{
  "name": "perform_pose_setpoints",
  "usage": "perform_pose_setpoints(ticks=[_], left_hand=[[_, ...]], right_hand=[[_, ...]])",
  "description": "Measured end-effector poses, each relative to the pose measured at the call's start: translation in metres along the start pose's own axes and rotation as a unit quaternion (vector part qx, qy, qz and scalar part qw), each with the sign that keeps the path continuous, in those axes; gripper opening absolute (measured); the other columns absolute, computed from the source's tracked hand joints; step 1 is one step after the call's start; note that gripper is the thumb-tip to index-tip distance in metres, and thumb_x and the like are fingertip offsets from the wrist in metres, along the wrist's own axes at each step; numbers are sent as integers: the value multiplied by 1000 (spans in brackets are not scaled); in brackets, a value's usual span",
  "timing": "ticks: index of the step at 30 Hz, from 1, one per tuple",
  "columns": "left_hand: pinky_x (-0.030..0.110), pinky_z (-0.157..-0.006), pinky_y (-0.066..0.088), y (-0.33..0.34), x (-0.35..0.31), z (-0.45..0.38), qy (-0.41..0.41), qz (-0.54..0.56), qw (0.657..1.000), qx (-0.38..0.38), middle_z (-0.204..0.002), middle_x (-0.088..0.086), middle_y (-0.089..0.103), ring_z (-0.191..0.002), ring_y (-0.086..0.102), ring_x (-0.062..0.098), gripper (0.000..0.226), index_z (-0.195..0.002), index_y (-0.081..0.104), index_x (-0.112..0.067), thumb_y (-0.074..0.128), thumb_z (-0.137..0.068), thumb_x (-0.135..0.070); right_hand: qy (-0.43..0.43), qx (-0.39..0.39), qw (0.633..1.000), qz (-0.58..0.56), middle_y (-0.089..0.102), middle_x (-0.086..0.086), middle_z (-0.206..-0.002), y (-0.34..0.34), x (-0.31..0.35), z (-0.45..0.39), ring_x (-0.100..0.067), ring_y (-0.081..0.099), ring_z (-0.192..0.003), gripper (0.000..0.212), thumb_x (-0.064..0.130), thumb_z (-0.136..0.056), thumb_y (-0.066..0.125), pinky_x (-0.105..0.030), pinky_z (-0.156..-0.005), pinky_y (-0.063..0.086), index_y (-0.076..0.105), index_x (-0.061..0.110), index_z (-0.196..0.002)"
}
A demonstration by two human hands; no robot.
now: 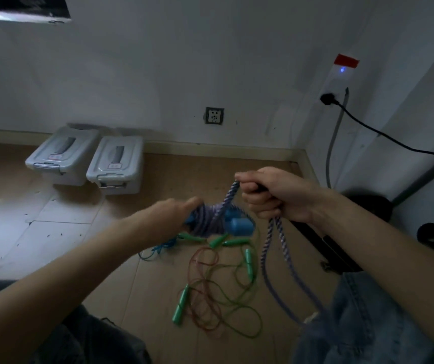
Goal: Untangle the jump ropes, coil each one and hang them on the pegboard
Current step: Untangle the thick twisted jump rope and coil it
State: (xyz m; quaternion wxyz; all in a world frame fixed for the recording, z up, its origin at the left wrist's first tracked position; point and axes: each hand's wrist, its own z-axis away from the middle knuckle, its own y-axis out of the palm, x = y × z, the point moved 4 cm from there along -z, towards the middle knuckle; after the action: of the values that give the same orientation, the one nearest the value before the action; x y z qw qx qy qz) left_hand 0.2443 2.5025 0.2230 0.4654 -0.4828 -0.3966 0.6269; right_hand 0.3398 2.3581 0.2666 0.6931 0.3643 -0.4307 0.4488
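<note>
Purple braided rope (271, 248) is gripped in our right hand (268, 195), fingers curled round it, a loop hanging down to our knee. Our left hand (176, 214), blurred, holds the wound bundle with blue handles (239, 225); its fingers we cannot tell. Green ropes (226, 292) lie tangled mid-floor (53, 245), bins (89, 158) against the wall.

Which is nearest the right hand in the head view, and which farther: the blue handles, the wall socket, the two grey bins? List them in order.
From the right hand:
1. Blue handles, just left and below, wrapped in purple rope.
2. Wall socket, on the wall beyond.
3. Grey bins, far left on the floor.
</note>
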Motion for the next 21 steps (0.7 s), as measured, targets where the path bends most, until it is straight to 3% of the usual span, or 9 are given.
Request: perform_pose_setpoints(ticks=[2,5,8,11,13,15,16,18,21], left_hand=[[34,-86,48,8,-15,-1,41,-45,997,43,-117,9,58,-103,58,24,46,-134,29,-20,50,-93,-25],[29,-81,43,6,-34,2,108,-84,989,54,-117,7,58,-103,58,22,50,-137,25,-23,48,-94,-28],[19,-75,41,-1,-51,16,188,-18,981,40,-113,-1,59,-90,56,10,53,-139,23,-28,49,-92,-30],[10,-68,41,-19,-57,31,244,90,966,-4,-104,-12,58,-79,52,-2,49,-129,27,-42,54,-90,-29],[7,-71,45,-37,-54,38,250,169,952,-55,-98,-22,53,-84,56,-8,47,-116,27,-49,56,-86,-28],[3,-70,45,-52,-48,41,240,247,932,-113,-97,-23,51,-87,56,-15,48,-115,30,-42,60,-80,-27],[4,-69,46,-57,-43,40,227,298,917,-136,-99,-21,52,-87,57,-13,47,-115,34,-36,61,-79,-24],[10,-68,49,-61,-33,37,184,403,881,-164,-101,-13,57,-85,61,-4,41,-113,42,-28,59,-81,-9],[16,-70,52,-63,-23,32,126,479,846,-197,-100,-4,60,-84,64,4,44,-120,42,-23,53,-85,1]], right_hand=[[16,-37,999,16,24,9,-44,-5,-4,-3,-4,17,-34,40,25,-99,36,-15,-31,17,37,20,-60],[45,-58,996,54,26,9,-43,-15,-11,-8,-4,18,-34,41,25,-100,37,-16,-31,18,38,19,-59],[62,-81,972,213,31,8,-41,-26,-14,-7,-6,22,-34,42,31,-95,48,-17,-33,18,45,18,-55],[59,-114,917,377,39,7,-40,-42,-7,-10,-9,32,-34,40,41,-83,65,-17,-34,28,56,19,-50],[49,-52,935,347,50,8,-41,-36,-5,-9,-6,45,-33,29,36,-84,65,-16,-34,36,68,25,-57],[-21,64,972,226,54,7,-39,-32,-15,-22,-4,49,-29,17,19,-91,56,-16,-32,41,70,12,-85],[0,39,981,190,51,10,-38,-29,-15,-20,-5,46,-27,19,20,-93,52,-16,-32,40,65,10,-84],[50,31,979,195,40,11,-38,-27,-22,-14,-4,30,-29,41,47,-86,49,-12,-32,28,58,13,-65],[2,98,982,160,37,9,-42,-10,-23,-9,-5,22,-34,55,61,-85,41,-13,-37,23,55,19,-53]])
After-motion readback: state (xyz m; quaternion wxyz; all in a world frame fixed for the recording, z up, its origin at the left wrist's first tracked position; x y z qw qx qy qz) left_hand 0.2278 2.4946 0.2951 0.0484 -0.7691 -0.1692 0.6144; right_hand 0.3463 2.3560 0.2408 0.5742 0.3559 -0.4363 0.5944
